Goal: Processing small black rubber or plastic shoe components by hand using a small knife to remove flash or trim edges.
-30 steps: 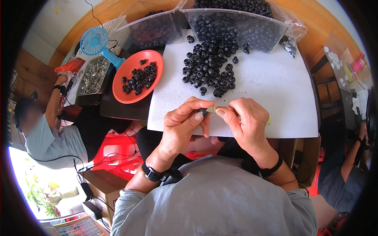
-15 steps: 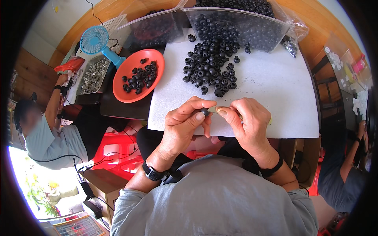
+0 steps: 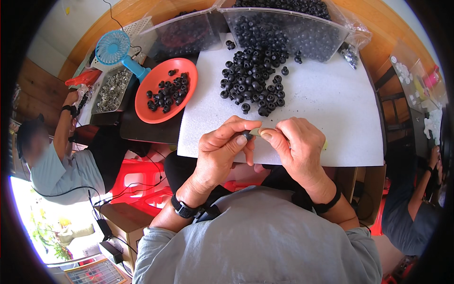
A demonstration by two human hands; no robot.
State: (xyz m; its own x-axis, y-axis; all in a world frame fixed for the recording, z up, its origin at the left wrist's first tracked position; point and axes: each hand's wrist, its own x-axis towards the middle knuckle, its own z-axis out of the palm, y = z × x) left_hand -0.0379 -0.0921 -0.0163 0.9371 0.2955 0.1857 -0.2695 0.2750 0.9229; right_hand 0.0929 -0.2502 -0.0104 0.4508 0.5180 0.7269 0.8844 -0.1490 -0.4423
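Both my hands meet over the near edge of a white foam sheet (image 3: pixel 331 109). My left hand (image 3: pixel 215 149) pinches a small round black part (image 3: pixel 247 136) between thumb and fingers. My right hand (image 3: pixel 300 144) is closed on a short, flat, greyish blade-like piece (image 3: pixel 256 132), its thumb pressed along it. The tip of this piece touches the black part or lies right against it; the fingers hide the contact. Beyond my hands, a heap of black knobbed parts (image 3: pixel 253 78) spreads over the sheet. More of them lie in an orange-red plate (image 3: pixel 153 116) to the left.
Clear plastic bins (image 3: pixel 326 49) full of black parts stand along the back. At the left are a blue fan (image 3: pixel 112 48) and a metal tray (image 3: pixel 124 97) of small shiny pieces. One person (image 3: pixel 66 165) sits left, another (image 3: pixel 411 208) right. Cables hang beside a cardboard box (image 3: pixel 127 220).
My hands keep almost the same pose, still joined at the black part. At the far left, the other person's hand has shifted slightly.
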